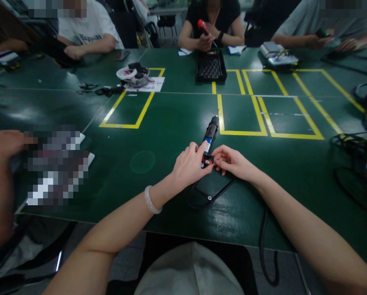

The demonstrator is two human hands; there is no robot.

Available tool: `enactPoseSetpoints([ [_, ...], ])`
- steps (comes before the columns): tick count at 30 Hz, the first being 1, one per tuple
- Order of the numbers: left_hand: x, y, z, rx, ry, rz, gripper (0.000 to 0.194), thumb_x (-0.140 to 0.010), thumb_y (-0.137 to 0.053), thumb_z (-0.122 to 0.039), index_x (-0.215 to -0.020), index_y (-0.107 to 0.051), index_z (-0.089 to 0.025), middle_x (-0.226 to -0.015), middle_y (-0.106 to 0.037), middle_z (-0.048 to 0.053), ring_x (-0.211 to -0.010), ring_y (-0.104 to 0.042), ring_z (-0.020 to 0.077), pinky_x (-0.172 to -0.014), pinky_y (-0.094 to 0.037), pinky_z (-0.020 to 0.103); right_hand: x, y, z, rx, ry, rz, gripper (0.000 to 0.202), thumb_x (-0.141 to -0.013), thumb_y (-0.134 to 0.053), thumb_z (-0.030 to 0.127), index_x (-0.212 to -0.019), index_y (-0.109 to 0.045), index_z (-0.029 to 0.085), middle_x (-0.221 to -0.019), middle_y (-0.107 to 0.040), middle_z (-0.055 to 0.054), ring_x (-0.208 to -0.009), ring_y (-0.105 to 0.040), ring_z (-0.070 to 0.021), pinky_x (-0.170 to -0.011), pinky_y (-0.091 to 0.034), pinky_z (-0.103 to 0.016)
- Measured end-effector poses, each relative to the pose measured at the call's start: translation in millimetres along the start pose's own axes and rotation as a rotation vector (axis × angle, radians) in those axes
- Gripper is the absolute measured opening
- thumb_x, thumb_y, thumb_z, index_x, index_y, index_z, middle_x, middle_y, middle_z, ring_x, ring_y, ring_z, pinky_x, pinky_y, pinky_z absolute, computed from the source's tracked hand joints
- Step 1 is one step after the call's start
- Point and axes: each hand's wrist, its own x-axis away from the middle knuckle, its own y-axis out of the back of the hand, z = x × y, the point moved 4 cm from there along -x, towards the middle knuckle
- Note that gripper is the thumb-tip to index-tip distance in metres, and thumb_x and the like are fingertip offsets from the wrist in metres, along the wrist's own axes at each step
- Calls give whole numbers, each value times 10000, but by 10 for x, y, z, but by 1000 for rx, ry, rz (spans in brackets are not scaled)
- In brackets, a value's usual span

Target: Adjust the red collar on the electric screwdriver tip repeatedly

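Slim tool (213,128) points away, its rear parts exposed

Nearest, a black cable (222,191) loops on the green table (115,164), below both hands. The left hand (188,164) lies over the tool's rear, thumb and forefinger closed about it. From the right, the right hand (229,160) comes to that same end with fingers curled and fingertips close together; whether they pinch anything, I cannot tell. The left is the nearer hand, already touching.

The tool stretches forward from between the hands, its long axis running away from the wearer and leaning a little right, thin tip farthest. Small red and orange parts show at the rear; ahead come a blue band, a silvery section and a dark front body. Beyond the tip lie yellow tape outlines (243,133), then a black tray (210,79) before a seated person (214,20).
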Motion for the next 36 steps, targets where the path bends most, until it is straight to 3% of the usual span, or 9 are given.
enactPoseSetpoints([
  [5,20,36,130,-13,8,20,730,-894,-572,-493,-1532,-318,-244,-1166,-506,101,-991,-602,245,-787,-517,332,-23,115,-18,-11,-2,-68,229,-852,-647,263,-1039,-534,195,-781,-619,8,-623,-623,-121,-464,-517,-216],
  [9,77,122,366,-58,52,31,739,-889,-566,-511,-1538,-318,-260,-1194,-506,106,-996,-604,257,-752,-526,333,-32,164,-26,-10,-14,-93,220,-861,-654,304,-1019,-563,181,-765,-626,-1,-607,-610,-117,-455,-498,-215],
  [13,140,233,782,-105,166,70,735,-897,-530,-543,-1546,-309,-278,-1239,-495,124,-994,-613,280,-753,-539,367,-34,165,-36,-13,-41,-80,198,-864,-662,319,-980,-593,174,-748,-633,-7,-609,-600,-111,-462,-485,-207],
  [20,194,399,1782,-165,405,111,768,-913,-455,-634,-1562,-274,-266,-1304,-449,167,-1084,-587,346,-843,-525,449,-35,164,-47,-19,-51,-68,207,-878,-667,347,-967,-608,169,-742,-645,-13,-617,-600,-111,-477,-488,-205],
  [23,194,468,2138,-195,466,103,742,-952,-360,-674,-1560,-257,-262,-1297,-439,160,-1079,-564,328,-865,-507,453,-36,168,-52,-21,-58,-71,203,-881,-664,344,-965,-609,167,-743,-647,-14,-616,-599,-111,-479,-486,-207],
  [27,174,555,2527,-245,523,85,825,-930,-145,-777,-1542,-255,-235,-1276,-426,140,-1047,-516,262,-900,-469,439,-40,177,-56,-34,-60,-71,192,-881,-664,331,-958,-607,165,-745,-650,-16,-618,-597,-111,-485,-488,-208],
  [31,150,572,2896,-260,583,96,863,-891,-145,-809,-1539,-251,-249,-1300,-399,134,-1024,-506,246,-884,-453,408,-43,181,-57,-41,-53,-72,187,-884,-660,331,-954,-612,165,-743,-650,-15,-613,-594,-109,-483,-487,-208],
  [34,141,565,3046,-276,617,91,855,-901,-157,-797,-1547,-235,-243,-1340,-380,146,-1045,-519,265,-881,-458,419,-41,179,-58,-49,-54,-72,194,-878,-671,337,-948,-613,166,-739,-651,-16,-608,-591,-110,-480,-486,-209],
  [36,136,562,3041,-290,619,99,860,-906,-143,-792,-1541,-244,-221,-1349,-383,155,-1062,-521,280,-878,-461,427,-40,178,-59,-58,-57,-70,198,-877,-675,340,-948,-614,166,-739,-651,-17,-611,-592,-111,-482,-489,-209],
])
